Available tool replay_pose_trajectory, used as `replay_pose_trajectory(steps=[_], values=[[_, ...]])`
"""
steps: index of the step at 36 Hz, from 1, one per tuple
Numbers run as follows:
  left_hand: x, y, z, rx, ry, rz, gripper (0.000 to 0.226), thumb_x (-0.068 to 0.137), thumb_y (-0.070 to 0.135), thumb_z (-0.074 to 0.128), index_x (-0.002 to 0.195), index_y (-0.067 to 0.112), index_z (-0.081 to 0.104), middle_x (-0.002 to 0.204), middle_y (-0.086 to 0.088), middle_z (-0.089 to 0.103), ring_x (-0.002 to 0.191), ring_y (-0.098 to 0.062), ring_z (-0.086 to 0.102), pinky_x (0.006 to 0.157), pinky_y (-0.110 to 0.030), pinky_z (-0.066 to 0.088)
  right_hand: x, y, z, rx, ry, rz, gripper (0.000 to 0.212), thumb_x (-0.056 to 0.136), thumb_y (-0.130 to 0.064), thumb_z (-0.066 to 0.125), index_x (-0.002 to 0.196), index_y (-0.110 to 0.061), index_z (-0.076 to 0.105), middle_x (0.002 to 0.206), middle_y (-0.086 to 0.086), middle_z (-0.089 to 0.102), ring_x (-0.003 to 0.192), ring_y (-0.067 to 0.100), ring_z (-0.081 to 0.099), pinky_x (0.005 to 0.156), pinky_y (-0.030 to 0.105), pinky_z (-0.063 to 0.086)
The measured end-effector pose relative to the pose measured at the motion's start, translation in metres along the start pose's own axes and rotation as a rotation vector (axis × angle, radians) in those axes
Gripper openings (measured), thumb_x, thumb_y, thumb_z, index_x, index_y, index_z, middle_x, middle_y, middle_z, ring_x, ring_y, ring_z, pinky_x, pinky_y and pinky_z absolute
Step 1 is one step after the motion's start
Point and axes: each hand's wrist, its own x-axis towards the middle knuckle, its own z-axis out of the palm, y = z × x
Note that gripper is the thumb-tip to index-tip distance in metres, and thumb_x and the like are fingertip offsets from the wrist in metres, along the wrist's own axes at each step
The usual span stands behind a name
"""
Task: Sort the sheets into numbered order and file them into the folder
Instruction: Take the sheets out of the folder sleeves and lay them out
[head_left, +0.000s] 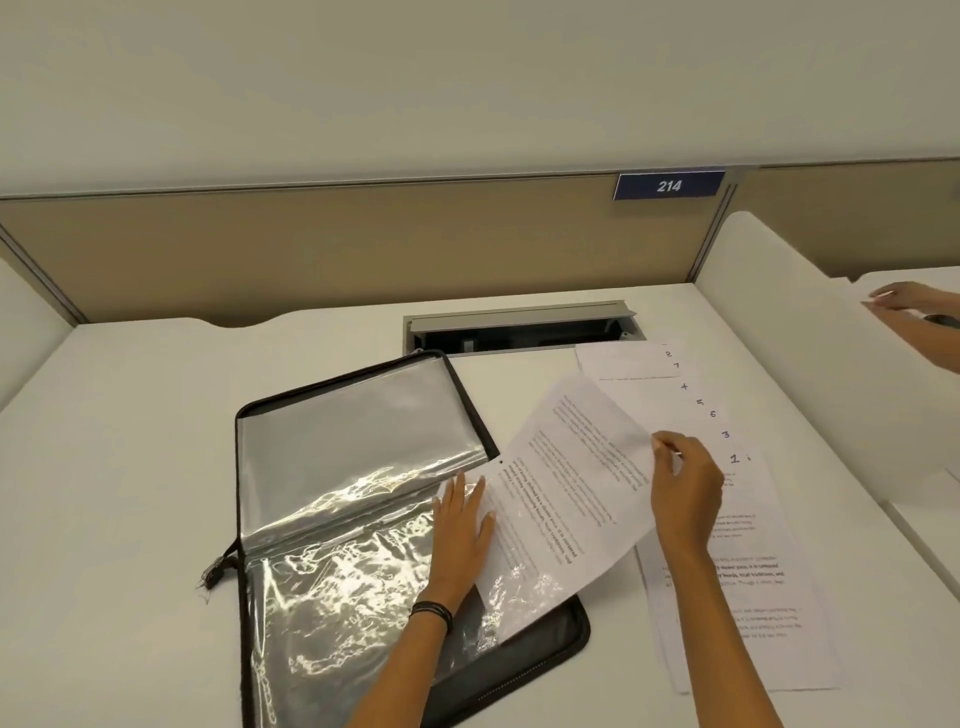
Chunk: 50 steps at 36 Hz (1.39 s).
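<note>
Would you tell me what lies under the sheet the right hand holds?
The folder's black corner and clear sleeve show beneath its lower end; fanned numbered sheets beneath its right edge. The rest is covered.

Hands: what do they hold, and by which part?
The right hand pinches the printed sheet at its far corner; left hand rests flat on the folder, gripping nothing.
</note>
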Motion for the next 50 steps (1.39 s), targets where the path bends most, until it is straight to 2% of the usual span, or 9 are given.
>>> replay_pose_trajectory(steps=[10, 15, 21, 25, 30, 35, 42, 47, 50], values=[[0.028, 0.051, -0.011, -0.256, -0.002, 0.037, 0.062, 0.099, 0.028, 0.047, 0.149, 0.027, 0.010, 0.160, 0.001, 0.000, 0.146, -0.014, 0.004, 0.115, -0.032, 0.007, 0.019, -0.013, -0.032, 0.087, 0.161, -0.282, 0.017, 0.091, -0.009, 0.058, 0.100, 0.002, 0.067, 0.097, 0.017, 0.066, 0.086, 0.023, 0.059, 0.080, 0.037, 0.050], [0.043, 0.075, -0.014, -0.356, 0.035, 0.129, 0.069, 0.095, 0.030, 0.054, 0.145, 0.035, 0.005, 0.159, 0.005, 0.003, 0.141, -0.004, 0.003, 0.117, -0.039, 0.012, 0.025, -0.015, -0.056, 0.205, 0.210, -0.378, 0.018, 0.092, -0.011, 0.056, 0.096, 0.004, 0.066, 0.092, 0.009, 0.061, 0.086, 0.007, 0.054, 0.080, 0.007, 0.043], [0.059, 0.103, -0.017, -0.450, 0.077, 0.196, 0.080, 0.091, 0.029, 0.061, 0.152, 0.021, 0.011, 0.156, 0.011, 0.011, 0.144, -0.008, 0.014, 0.114, -0.030, 0.018, 0.034, -0.003, -0.081, 0.253, 0.212, -0.421, 0.011, 0.092, -0.005, 0.056, 0.095, 0.000, 0.065, 0.092, 0.003, 0.059, 0.088, -0.006, 0.052, 0.075, 0.010, 0.044], [0.063, 0.117, -0.017, -0.466, 0.132, 0.255, 0.059, 0.090, 0.030, 0.060, 0.143, 0.027, 0.035, 0.146, 0.018, 0.034, 0.133, 0.001, 0.033, 0.109, -0.016, 0.026, 0.038, 0.003, -0.093, 0.286, 0.211, -0.432, 0.014, 0.095, -0.013, 0.052, 0.096, -0.006, 0.064, 0.093, 0.000, 0.059, 0.089, -0.006, 0.053, 0.072, 0.012, 0.045], [0.058, 0.133, -0.012, -0.511, 0.150, 0.313, 0.017, 0.091, 0.034, 0.055, 0.107, 0.036, 0.061, 0.107, 0.016, 0.066, 0.102, -0.001, 0.060, 0.091, -0.031, 0.050, 0.043, 0.011, -0.107, 0.286, 0.222, -0.393, 0.015, 0.097, -0.030, 0.048, 0.099, -0.022, 0.060, 0.092, -0.015, 0.056, 0.087, -0.004, 0.053, 0.070, 0.012, 0.046], [0.049, 0.144, -0.001, -0.542, 0.150, 0.320, 0.023, 0.092, 0.041, 0.058, 0.085, 0.021, 0.068, 0.078, 0.009, 0.068, 0.073, -0.021, 0.064, 0.065, -0.046, 0.051, 0.047, 0.017, -0.117, 0.303, 0.270, -0.338, 0.017, 0.096, -0.035, 0.050, 0.099, -0.021, 0.060, 0.093, -0.005, 0.058, 0.086, -0.002, 0.054, 0.070, 0.017, 0.048], [0.045, 0.155, 0.006, -0.547, 0.048, 0.221, 0.023, 0.091, 0.026, 0.061, 0.075, 0.009, 0.064, 0.070, -0.005, 0.065, 0.063, -0.023, 0.060, 0.057, -0.035, 0.048, 0.052, 0.030, -0.125, 0.173, 0.310, -0.313, 0.025, 0.093, -0.012, 0.056, 0.116, -0.004, 0.061, 0.115, 0.012, 0.056, 0.107, 0.008, 0.050, 0.088, 0.004, 0.042], [0.042, 0.154, 0.015, -0.624, -0.018, 0.107, 0.020, 0.091, 0.023, 0.061, 0.081, 0.007, 0.068, 0.075, -0.004, 0.071, 0.069, -0.023, 0.068, 0.062, -0.037, 0.054, 0.056, 0.041, -0.125, 0.045, 0.367, -0.347, 0.028, 0.094, -0.010, 0.051, 0.121, -0.008, 0.060, 0.127, 0.014, 0.054, 0.115, 0.022, 0.047, 0.097, 0.019, 0.040], [0.037, 0.155, 0.024, -0.678, -0.066, 0.045, 0.015, 0.091, 0.022, 0.061, 0.086, 0.011, 0.069, 0.080, 0.001, 0.073, 0.073, -0.018, 0.070, 0.064, -0.032, 0.058, 0.055, 0.045, -0.123, 0.049, 0.332, -0.354, 0.028, 0.093, -0.005, 0.050, 0.118, -0.005, 0.061, 0.124, 0.016, 0.054, 0.116, 0.022, 0.049, 0.098, 0.015, 0.039]])
